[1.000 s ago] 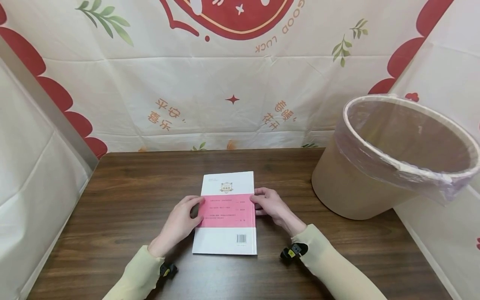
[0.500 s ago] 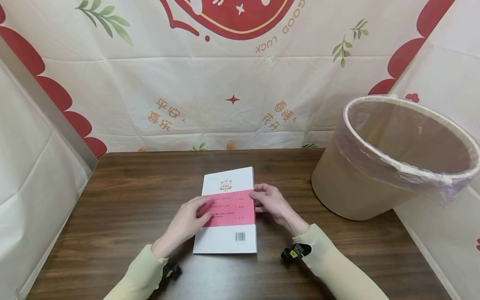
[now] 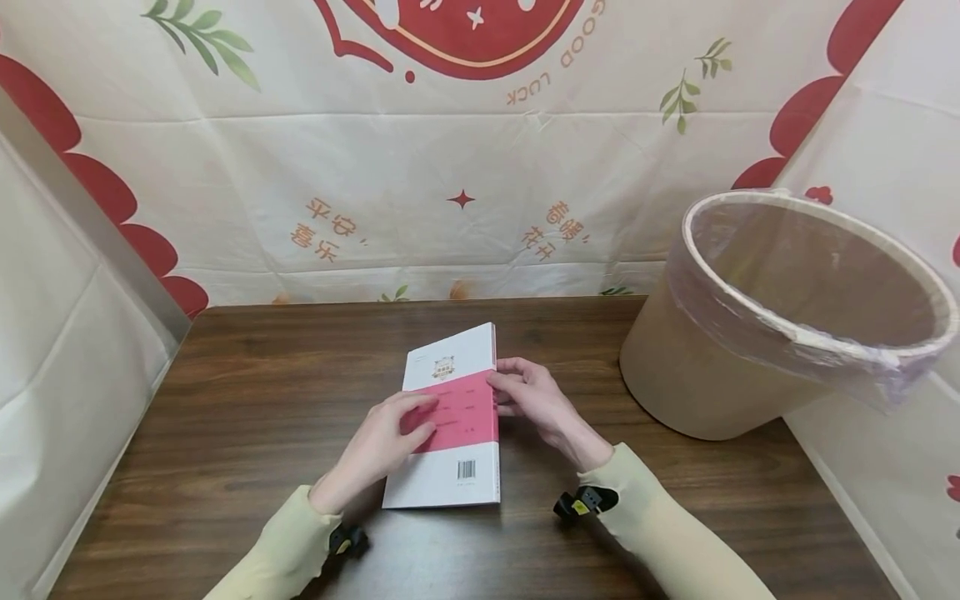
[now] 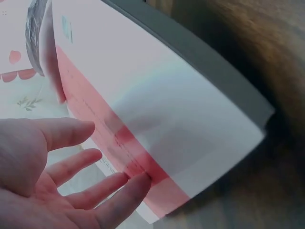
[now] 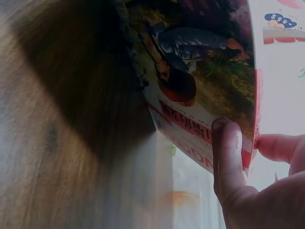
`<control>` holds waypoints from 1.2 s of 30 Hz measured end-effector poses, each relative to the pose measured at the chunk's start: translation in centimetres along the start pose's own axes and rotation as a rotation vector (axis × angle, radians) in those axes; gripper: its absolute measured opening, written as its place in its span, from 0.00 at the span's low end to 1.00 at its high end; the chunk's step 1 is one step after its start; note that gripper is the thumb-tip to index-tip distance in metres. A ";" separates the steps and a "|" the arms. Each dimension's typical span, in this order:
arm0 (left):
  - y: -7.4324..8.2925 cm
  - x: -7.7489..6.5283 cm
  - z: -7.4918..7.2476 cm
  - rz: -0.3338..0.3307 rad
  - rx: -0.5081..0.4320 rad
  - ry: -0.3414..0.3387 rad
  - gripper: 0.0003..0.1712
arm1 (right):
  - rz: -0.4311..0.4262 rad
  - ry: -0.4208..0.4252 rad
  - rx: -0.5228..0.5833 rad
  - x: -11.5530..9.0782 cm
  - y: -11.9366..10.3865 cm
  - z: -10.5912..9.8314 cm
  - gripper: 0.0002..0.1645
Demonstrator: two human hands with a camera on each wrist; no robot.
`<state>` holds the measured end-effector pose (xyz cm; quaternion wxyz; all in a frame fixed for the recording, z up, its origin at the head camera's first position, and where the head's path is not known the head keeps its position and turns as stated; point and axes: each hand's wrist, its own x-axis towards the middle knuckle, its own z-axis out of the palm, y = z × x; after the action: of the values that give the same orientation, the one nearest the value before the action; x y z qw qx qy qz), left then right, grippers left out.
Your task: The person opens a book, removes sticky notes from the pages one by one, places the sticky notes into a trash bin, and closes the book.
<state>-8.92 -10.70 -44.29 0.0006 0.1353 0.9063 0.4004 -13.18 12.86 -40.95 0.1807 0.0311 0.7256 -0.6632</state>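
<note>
A white book [image 3: 450,479] with a pink band stands tilted on the table, its right edge raised and its left edge low. My right hand [image 3: 536,404] pinches that raised edge, thumb on one side and fingers on the illustrated cover [image 5: 209,76] beneath. Over the pink band lies my left hand [image 3: 386,442], its fingers loosely spread. In the left wrist view, the left fingertips [image 4: 143,179] touch or nearly touch the band; contact is hard to tell.
A beige bin [image 3: 697,358] with a clear plastic liner stands at the right of the brown wooden table [image 3: 262,375]. Behind the table hangs a white printed cloth [image 3: 412,158]. Both wrists wear small black cameras.
The book's right edge has risen from nearly flat and moved slightly left, with the right hand gripping it. My left hand has slid from the left edge inward over the pink band.
</note>
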 end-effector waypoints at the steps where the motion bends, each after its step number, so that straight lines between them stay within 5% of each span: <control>1: 0.1 0.0 -0.1 0.002 0.002 0.007 0.23 | -0.001 0.000 0.000 0.0 -0.1 0.1 0.27; 19: 2.6 0.4 -1.2 -0.082 -0.140 0.044 0.26 | -0.092 -0.042 0.106 -0.4 -1.5 2.0 0.22; 36: 3.7 0.8 -2.3 -0.129 -0.303 -0.051 0.31 | -0.150 -0.155 0.135 -1.1 -2.2 2.9 0.24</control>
<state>-9.01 -9.78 -39.98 0.0699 0.0851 0.8419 0.5282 -12.14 9.98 -38.73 0.1836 -0.0623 0.6635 -0.7226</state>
